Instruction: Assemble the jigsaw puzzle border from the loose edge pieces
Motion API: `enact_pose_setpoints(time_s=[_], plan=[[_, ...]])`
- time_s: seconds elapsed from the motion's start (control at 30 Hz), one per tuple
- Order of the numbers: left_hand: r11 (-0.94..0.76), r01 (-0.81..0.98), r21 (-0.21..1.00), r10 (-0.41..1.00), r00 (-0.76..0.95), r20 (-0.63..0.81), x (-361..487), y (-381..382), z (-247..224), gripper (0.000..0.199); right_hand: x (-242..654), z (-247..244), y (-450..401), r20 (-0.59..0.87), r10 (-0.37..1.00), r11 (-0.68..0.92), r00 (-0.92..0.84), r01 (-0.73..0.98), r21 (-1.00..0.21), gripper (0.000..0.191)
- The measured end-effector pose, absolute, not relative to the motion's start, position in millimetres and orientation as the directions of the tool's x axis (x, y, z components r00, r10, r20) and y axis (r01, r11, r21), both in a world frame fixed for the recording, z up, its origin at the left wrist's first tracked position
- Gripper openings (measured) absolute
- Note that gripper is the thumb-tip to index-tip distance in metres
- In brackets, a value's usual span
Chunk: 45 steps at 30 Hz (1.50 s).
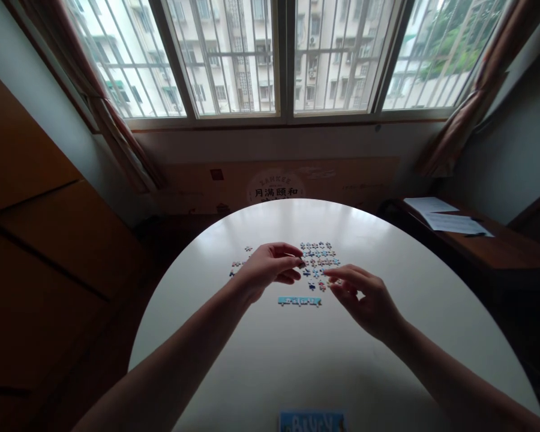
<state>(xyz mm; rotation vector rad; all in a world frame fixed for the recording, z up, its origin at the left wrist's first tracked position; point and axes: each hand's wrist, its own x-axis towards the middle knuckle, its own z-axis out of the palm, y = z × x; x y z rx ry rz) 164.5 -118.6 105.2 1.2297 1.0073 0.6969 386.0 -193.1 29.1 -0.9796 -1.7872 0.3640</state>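
My left hand [272,267] is over the table with thumb and fingers pinched on a small dark puzzle piece [301,263]. To its right, my right hand [364,297] hovers low at the edge of the loose puzzle pieces [315,254]. Its index finger and thumb are apart, and the fingertip is beside or touching a piece; which one I cannot tell. Nearer to me lies a joined strip of blue puzzle pieces [299,301]. A few more loose pieces [236,264] are left of my left hand, partly hidden behind it.
Everything lies on a round white table [252,360]. A blue box or card [312,421] with large lettering shows at the bottom edge. On the right, papers [454,223] and a pen rest on a brown desk [472,255]. Barred windows and a printed carton are beyond the table.
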Motion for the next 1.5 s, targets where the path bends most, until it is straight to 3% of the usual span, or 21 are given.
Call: enact_pose_setpoints(time_s=[0.1, 0.3, 0.83, 1.1, 1.2, 1.33, 1.4, 1.5], plan=[[0.337, 0.050, 0.940, 0.858, 0.394, -0.328, 169.0, -134.9, 97.1, 0.010, 381.4, 28.0, -194.4, 0.656, 0.739, 0.643, -0.154, 0.453, -0.618, 0.025], [0.384, 0.046, 0.922, 0.843, 0.390, -0.370, 166.3, -150.3, 74.5, 0.007, 369.1, 25.8, -197.0, 0.663, 0.717, 0.671, -0.218, 0.473, -0.570, 0.018], [0.137, 0.162, 0.977, 0.857, 0.475, -0.199, 171.2, -164.1, 53.6, 0.005, 368.9, 23.2, -198.5, 0.660, 0.714, 0.670, -0.235, 0.506, -0.544, 0.014], [-0.072, 0.196, 0.978, 0.858, 0.513, -0.039, 172.4, -156.3, 38.0, 0.014, 374.5, 38.3, -194.0, 0.548, 0.780, 0.604, -0.303, 0.595, -0.531, 0.005], [-0.262, 0.302, 0.916, 0.865, 0.494, 0.085, 169.3, -154.4, 36.2, 0.014, 379.1, 44.7, -190.4, 0.501, 0.799, 0.587, -0.333, 0.610, -0.532, 0.009], [-0.582, 0.491, 0.649, 0.802, 0.480, 0.356, 163.0, -150.9, 36.0, 0.018, 389.8, 44.3, -184.6, 0.462, 0.806, 0.584, -0.371, 0.626, -0.517, 0.010], [-0.666, 0.495, 0.558, 0.738, 0.548, 0.394, 160.6, -148.1, 34.2, 0.022, 396.7, 37.9, -181.2, 0.446, 0.808, 0.583, -0.384, 0.624, -0.520, 0.009], [-0.717, 0.450, 0.532, 0.673, 0.647, 0.359, 159.8, -143.6, 27.5, 0.028, 405.9, 22.5, -177.4, 0.456, 0.794, 0.604, -0.402, 0.604, -0.520, 0.009]])
